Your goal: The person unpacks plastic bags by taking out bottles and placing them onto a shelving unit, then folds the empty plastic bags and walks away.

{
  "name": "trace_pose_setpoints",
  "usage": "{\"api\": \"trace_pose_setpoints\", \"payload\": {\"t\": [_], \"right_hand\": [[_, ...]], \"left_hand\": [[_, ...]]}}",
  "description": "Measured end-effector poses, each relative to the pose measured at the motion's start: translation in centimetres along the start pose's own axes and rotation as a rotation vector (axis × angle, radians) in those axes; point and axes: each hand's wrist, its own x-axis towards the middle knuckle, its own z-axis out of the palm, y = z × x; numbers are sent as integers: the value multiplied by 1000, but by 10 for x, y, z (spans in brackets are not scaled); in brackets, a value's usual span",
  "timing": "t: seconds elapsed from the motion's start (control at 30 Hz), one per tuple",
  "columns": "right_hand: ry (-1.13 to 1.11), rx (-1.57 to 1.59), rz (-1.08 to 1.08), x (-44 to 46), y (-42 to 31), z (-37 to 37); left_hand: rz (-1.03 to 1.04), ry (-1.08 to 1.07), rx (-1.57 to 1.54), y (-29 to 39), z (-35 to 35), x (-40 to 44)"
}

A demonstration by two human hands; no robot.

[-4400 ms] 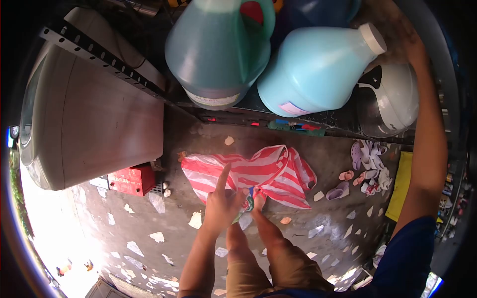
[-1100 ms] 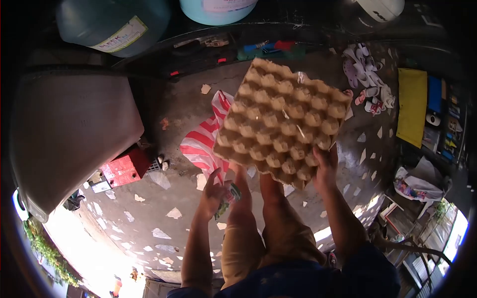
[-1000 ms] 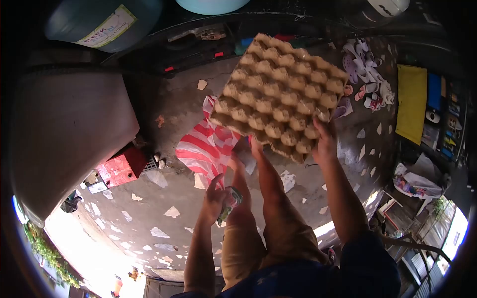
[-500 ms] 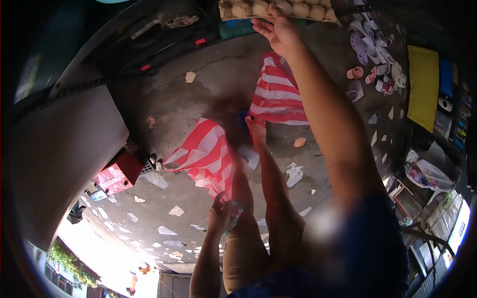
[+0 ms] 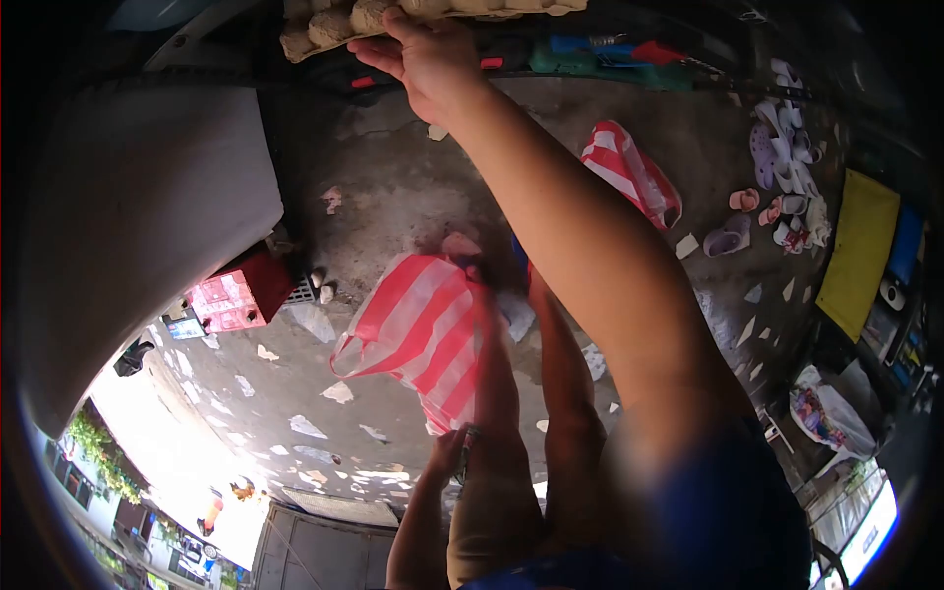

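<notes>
At the top, my right hand (image 5: 442, 69) grips the edge of a grey-brown cardboard egg tray (image 5: 329, 28), thumb over the rim and fingers beneath. The tray is cut off by the upper frame edge. Low in the middle, my left hand (image 5: 449, 454) is closed on the gathered end of a red-and-white striped plastic bag (image 5: 418, 315). A small greenish, shiny thing (image 5: 465, 457) shows beside these fingers, too unclear to name. The bag spreads out in front of my leg. Another striped bag (image 5: 629, 172) lies on the floor beyond my right forearm, which partly covers it.
Slippers and clogs (image 5: 777, 157) lie at the upper right, near a yellow panel (image 5: 860, 251). A red box (image 5: 236, 290) stands on the left beside a large pale panel (image 5: 167, 216). The concrete floor (image 5: 364, 167) has pale stone pieces set in it.
My right hand and the egg tray have moved left. The view has shifted, so the floor things appear farther right and lower. The left hand's bag looks more spread out.
</notes>
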Motion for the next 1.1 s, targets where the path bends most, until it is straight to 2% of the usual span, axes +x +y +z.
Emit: {"api": "trace_pose_setpoints", "payload": {"t": [0.07, 0.17, 0.23, 0.27, 0.3, 0.37, 0.43, 0.5, 0.53, 0.57, 0.6, 0.63, 0.7, 0.73, 0.77, 0.83, 0.9, 0.97, 1.0, 1.03, 1.1], "right_hand": [[186, -26, 43, 5, 14, 20], [57, -3, 6, -6, 21, 5], [70, -102, 24, -35, 21, -15], [83, -155, 33, -56, 20, -29], [62, -228, 65, -77, 27, -58], [232, -488, 105, -126, 48, -130], [417, -1211, -140, -176, 77, -246], [714, -1575, -174, -213, 73, -362], [926, -1747, 39, -223, 65, -419], [1040, -1724, 174, -231, 44, -441], [988, -1693, 262, -238, 27, -470], [914, -1872, 81, -242, 31, -504], [543, -1504, 195, -240, 24, -508], [312, -1229, 233, -240, 30, -501], [118, -1212, 457, -238, 37, -487], [23, -1468, 273, -254, 40, -396], [-159, -1723, -55, -272, 26, -316], [-162, -1659, -248, -286, 2, -261], [-84, -1675, -252, -287, -9, -254], [-3, -1689, -251, -291, -14, -259], [227, -1793, 6, -285, 13, -345]], "left_hand": [[-18, 2, -10, -15, 4, -3], [18, 91, -231, -40, 13, -2], [-139, 122, -493, -16, 9, -1], [-108, 96, -379, -11, 1, -5], [-74, 66, -266, -12, -11, -6], [-331, 39, -449, 56, -41, -11], [-307, 220, -360, 99, -57, -13], [-54, 445, -258, 119, -75, -17], [-6, 525, -390, 127, -84, -18], [44, 607, -521, 136, -93, -20], [62, 684, -516, 152, -103, -22], [75, 759, -508, 163, -111, -25], [-13, 852, -675, 166, -122, -30], [6, 851, -648, 173, -123, -34], [32, 860, -633, 181, -122, -38], [99, 988, -599, 184, -119, -45], [228, 895, -541, 227, -119, -67], [310, 874, -333, 264, -120, -94], [441, 930, -180, 271, -120, -102], [398, 927, -168, 271, -120, -119], [360, 938, -153, 266, -124, -132]]}}
